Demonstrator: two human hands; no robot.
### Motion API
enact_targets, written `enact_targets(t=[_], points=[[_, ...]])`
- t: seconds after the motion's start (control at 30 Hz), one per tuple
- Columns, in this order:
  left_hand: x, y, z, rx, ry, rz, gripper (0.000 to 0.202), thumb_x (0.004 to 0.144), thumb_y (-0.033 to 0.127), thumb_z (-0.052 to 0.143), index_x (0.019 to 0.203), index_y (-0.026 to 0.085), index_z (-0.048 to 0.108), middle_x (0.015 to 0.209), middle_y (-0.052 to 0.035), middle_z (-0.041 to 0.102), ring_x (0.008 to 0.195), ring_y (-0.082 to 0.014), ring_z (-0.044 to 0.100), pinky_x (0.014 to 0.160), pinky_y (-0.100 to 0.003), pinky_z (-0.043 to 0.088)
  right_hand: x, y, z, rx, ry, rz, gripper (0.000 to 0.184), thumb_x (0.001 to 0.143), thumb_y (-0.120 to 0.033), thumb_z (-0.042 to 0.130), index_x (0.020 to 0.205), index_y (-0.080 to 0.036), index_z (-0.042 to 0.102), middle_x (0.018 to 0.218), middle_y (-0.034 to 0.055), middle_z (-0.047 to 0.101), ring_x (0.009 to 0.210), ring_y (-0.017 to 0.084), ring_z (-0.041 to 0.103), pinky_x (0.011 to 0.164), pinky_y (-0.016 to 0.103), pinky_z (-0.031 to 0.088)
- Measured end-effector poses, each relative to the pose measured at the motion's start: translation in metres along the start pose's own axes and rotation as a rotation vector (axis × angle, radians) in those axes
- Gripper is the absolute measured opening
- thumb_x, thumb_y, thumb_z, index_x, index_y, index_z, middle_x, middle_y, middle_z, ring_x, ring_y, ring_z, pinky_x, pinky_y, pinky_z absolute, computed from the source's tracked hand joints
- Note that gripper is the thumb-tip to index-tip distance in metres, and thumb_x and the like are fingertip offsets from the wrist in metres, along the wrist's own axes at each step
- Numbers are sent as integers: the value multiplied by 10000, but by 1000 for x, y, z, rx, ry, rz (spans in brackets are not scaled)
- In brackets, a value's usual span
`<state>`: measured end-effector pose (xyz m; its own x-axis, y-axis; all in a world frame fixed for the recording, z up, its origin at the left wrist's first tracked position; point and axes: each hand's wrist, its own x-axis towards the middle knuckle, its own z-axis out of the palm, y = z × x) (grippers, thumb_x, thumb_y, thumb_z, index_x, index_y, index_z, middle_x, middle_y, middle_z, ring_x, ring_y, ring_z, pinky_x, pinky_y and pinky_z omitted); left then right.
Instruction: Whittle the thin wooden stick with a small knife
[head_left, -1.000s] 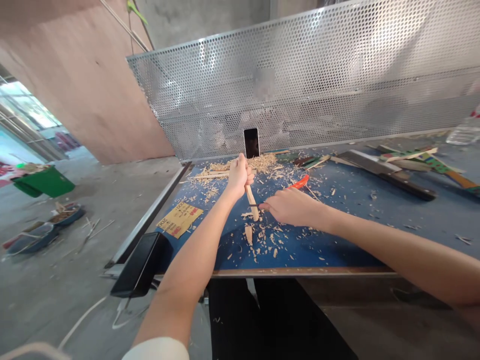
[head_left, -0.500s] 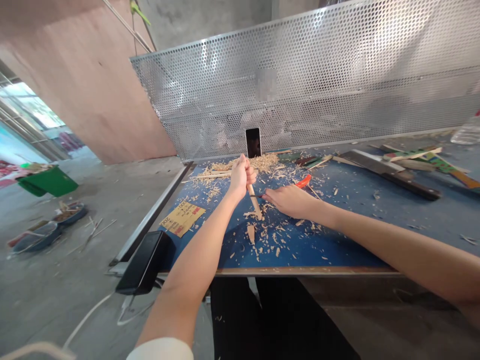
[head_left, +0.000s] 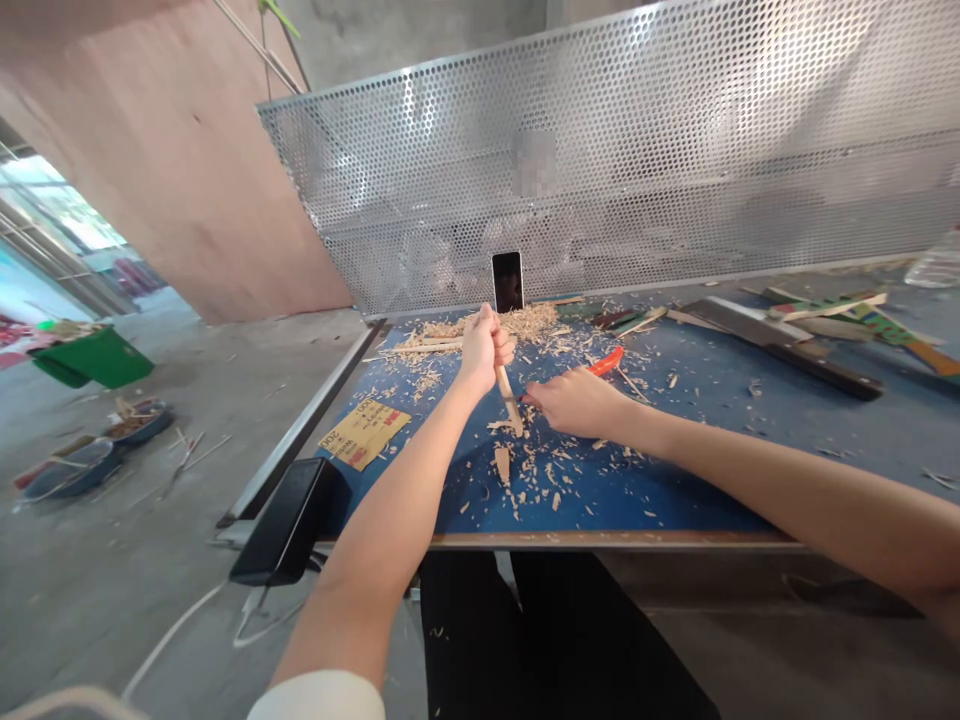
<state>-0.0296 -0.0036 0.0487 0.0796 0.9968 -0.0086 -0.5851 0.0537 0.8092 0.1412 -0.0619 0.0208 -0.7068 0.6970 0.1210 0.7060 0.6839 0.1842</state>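
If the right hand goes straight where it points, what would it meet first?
Probably the wooden stick in the left hand, just ahead of the right hand; depth is unclear.

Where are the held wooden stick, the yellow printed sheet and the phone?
Wooden stick point(head_left: 509, 399): head view, its bare lower length.
Yellow printed sheet point(head_left: 365, 434): head view, its middle.
Phone point(head_left: 508, 281): head view, its dark screen.

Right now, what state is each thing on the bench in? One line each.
Left hand: closed around the pale wooden stick
Right hand: closed on the orange-handled knife
White-edged black phone: standing on end, screen dark
Yellow printed sandpaper sheet: lying flat
Dark-handled metal saw: lying down, not held
Pale wood shavings: heaped near the phone, scattered elsewhere
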Motion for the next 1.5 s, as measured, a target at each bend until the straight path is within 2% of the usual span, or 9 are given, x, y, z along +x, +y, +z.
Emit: enact_targets(t=[0.1, 0.27, 0.43, 0.6, 0.8, 0.97, 1.27, 1.4, 1.5], points=[[2, -1, -3, 7, 31, 5, 554, 998, 491, 660, 680, 231, 289, 469, 111, 201, 339, -34, 148, 350, -186, 81, -1, -2, 5, 18, -30, 10, 424, 1107, -287, 359, 1069, -139, 754, 902, 177, 779, 789, 270, 743, 648, 334, 358], [5, -2, -8, 37, 71, 0, 532, 1056, 481, 563, 682, 226, 284, 461, 110, 215, 332, -33, 153, 352, -161, 93, -18, -1, -4, 35, -82, -121, 289, 1017, -205, 479, 1006, -177, 767, 850, 137, 770, 756, 264, 728, 634, 333, 339], [4, -2, -8, 53, 87, 23, 521, 1084, 489, 499, 692, 225, 282, 469, 109, 217, 340, -35, 155, 355, -157, 99, -11, 2, -3, -1, 44, 13, 419, 1125, -339, 324, 1108, -157, 701, 835, 136, 774, 699, 245, 707, 634, 330, 325], [4, -3, -6, 76, 132, 33, 524, 1056, 499, 567, 707, 230, 282, 485, 111, 216, 359, -35, 152, 364, -165, 107, 4, 1, 9, -3, 19, 34, 450, 1130, -346, 317, 1105, -137, 716, 876, 160, 781, 751, 274, 733, 621, 341, 334], [5, -4, -5, 120, 150, 48, 498, 1083, 472, 517, 713, 231, 286, 482, 104, 240, 357, -37, 176, 372, -173, 112, -14, 12, 4, 23, -80, -155, 276, 1002, -227, 512, 977, -179, 783, 829, 122, 767, 729, 236, 704, 652, 333, 366], [6, -6, -4, 140, 143, 76, 474, 1104, 406, 482, 707, 225, 297, 482, 107, 228, 358, -35, 163, 381, -172, 110, -15, 12, -4, -43, 46, -47, 450, 1126, -355, 336, 1064, -165, 739, 787, 124, 758, 684, 243, 695, 621, 341, 299], [5, -6, -6, 65, 138, 64, 470, 1083, 384, 544, 711, 225, 304, 493, 114, 217, 359, -28, 161, 384, -168, 104, 6, 5, 12, 29, -20, 3, 382, 1089, -297, 408, 1027, -145, 753, 899, 175, 778, 754, 268, 732, 629, 343, 347], [7, -7, -7, 92, 154, 51, 438, 1098, 382, 502, 733, 228, 316, 490, 109, 245, 350, -35, 190, 385, -176, 99, -2, 10, 4, 38, -124, -155, 274, 973, -189, 525, 996, -181, 798, 857, 126, 772, 767, 256, 725, 655, 337, 382], [9, -10, -12, 103, 174, 56, 424, 1107, 370, 474, 739, 229, 317, 494, 111, 238, 349, -37, 189, 386, -177, 106, -13, 10, -4, 18, -87, -211, 289, 965, -183, 520, 1057, -206, 793, 834, 100, 770, 753, 242, 712, 660, 330, 370]])
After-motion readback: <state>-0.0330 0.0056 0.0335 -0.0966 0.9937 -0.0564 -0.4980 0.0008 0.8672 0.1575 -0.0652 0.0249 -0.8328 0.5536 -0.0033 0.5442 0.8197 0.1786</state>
